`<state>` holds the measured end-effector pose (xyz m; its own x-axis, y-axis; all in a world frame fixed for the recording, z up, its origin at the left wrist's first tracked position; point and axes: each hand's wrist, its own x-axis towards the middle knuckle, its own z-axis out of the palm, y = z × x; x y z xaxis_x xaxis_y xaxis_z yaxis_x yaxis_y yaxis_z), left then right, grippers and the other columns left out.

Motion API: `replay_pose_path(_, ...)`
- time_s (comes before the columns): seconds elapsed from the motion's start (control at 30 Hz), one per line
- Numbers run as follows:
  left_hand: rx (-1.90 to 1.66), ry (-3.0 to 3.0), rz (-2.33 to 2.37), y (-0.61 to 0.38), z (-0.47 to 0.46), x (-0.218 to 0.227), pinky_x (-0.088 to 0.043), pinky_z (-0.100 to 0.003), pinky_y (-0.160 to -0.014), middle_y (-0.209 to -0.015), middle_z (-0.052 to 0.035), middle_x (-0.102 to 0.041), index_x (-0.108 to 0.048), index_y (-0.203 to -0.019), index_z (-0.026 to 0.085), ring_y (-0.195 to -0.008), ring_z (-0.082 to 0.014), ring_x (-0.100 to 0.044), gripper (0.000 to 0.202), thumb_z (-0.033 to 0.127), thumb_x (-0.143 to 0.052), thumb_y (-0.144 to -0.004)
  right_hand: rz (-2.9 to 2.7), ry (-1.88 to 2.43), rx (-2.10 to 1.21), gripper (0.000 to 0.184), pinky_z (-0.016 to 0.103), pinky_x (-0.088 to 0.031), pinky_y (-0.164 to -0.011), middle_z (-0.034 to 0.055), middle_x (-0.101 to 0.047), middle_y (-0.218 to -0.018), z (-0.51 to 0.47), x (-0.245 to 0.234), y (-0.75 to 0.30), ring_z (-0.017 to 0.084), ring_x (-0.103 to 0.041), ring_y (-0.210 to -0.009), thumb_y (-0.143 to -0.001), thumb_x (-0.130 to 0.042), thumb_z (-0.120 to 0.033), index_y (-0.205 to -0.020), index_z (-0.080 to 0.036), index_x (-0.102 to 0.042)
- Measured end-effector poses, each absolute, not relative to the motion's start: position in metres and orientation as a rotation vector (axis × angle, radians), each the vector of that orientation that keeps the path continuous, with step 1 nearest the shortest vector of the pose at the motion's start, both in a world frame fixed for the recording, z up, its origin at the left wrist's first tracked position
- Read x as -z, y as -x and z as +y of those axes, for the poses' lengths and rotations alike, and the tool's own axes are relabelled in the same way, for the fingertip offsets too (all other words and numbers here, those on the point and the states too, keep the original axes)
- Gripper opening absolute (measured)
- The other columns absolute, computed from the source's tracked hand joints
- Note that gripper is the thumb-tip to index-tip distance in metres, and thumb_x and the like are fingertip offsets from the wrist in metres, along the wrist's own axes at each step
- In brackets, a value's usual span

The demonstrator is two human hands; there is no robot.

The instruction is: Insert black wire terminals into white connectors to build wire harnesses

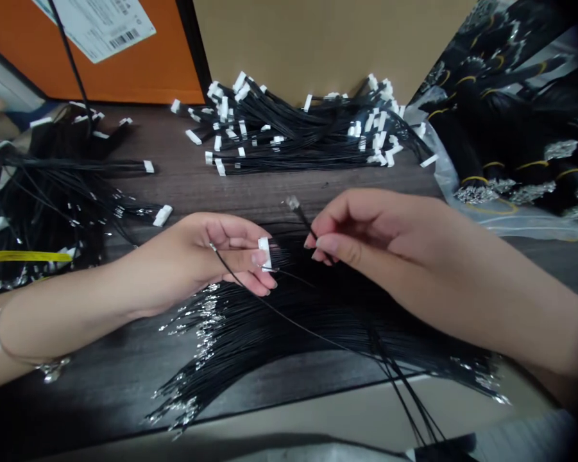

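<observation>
White connector (266, 247) partly behind left thumb (244, 260)

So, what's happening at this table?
A person is handling thin black wires with both hands. The left hand holds a small white connector, and the right hand pinches dark wire ends with shiny tips. Below them lies a spread of loose black wires; behind, cables with white ends are piled.
</observation>
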<state>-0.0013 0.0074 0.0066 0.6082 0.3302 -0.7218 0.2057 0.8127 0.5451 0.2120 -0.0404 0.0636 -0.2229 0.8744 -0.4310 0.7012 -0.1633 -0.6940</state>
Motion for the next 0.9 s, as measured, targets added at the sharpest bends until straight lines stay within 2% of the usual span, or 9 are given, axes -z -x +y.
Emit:
replay_pose_path(0.23,-0.065,-0.686,0.938,0.002,0.007,-0.006,-0.060,-0.021,-0.059,-0.068,-0.0033,-0.074,-0.073,-0.081,0.016,-0.062,-0.0164,-0.071,0.007,0.017,-0.076,-0.075,-2.064,1.842,-1.079,0.010,0.018,-0.034,-0.042,-0.0076,-0.057,-0.057,-0.041,-0.057,-0.214,0.004,-0.047,-0.045,-0.081,-0.056,-0.016,-0.072,-0.018,-0.058)
replay_pose_path(0.43,-0.057,-0.689,0.954,0.001,0.007,-0.006,-0.060,-0.021,-0.061,-0.069,-0.0037,-0.074,-0.073,-0.083,0.016,-0.065,-0.0166,-0.072,0.009,0.016,-0.076,-0.075,-2.055,1.785,-1.203,0.011,0.017,-0.033,-0.040,-0.0090,-0.057,-0.055,-0.042,-0.050,-0.214,0.003,-0.047,-0.044,-0.080,-0.058,-0.017,-0.070,-0.019,-0.060)
replay_pose_path(0.9,-0.075,-0.689,0.963,0.002,0.007,-0.007,-0.061,-0.021,-0.058,-0.068,-0.0030,-0.074,-0.074,-0.083,0.017,-0.061,-0.0169,-0.072,0.013,0.019,-0.079,-0.072,-2.058,1.713,-1.153,0.010,0.018,-0.035,-0.050,-0.0071,-0.059,-0.064,-0.043,-0.046,-0.211,0.003,-0.048,-0.054,-0.084,-0.063,-0.021,-0.075,-0.018,-0.064)
